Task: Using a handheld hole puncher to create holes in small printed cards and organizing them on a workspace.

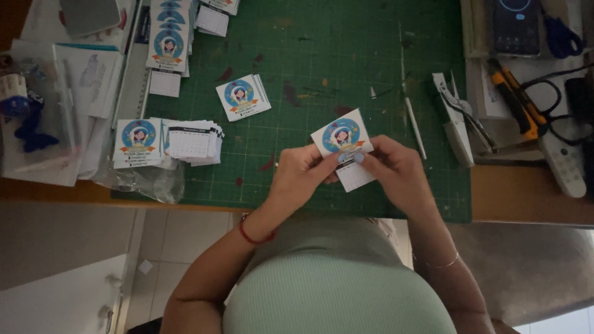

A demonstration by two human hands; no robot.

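My left hand (299,175) and my right hand (399,170) both grip a small white card pad (342,147) with a round blue cartoon picture on its cover, held just above the near edge of the green cutting mat (322,68). My thumbs press on its lower part, where a white grid sheet shows. A loose matching card (243,96) lies on the mat to the upper left.
Stacks of the same cards (138,142), small grid sheets (193,142) and a clear plastic bag (145,179) lie at left. A white stapler (453,120), thin tool (415,127), yellow cutter (512,99), scissors (560,37) and phone (515,26) sit at right.
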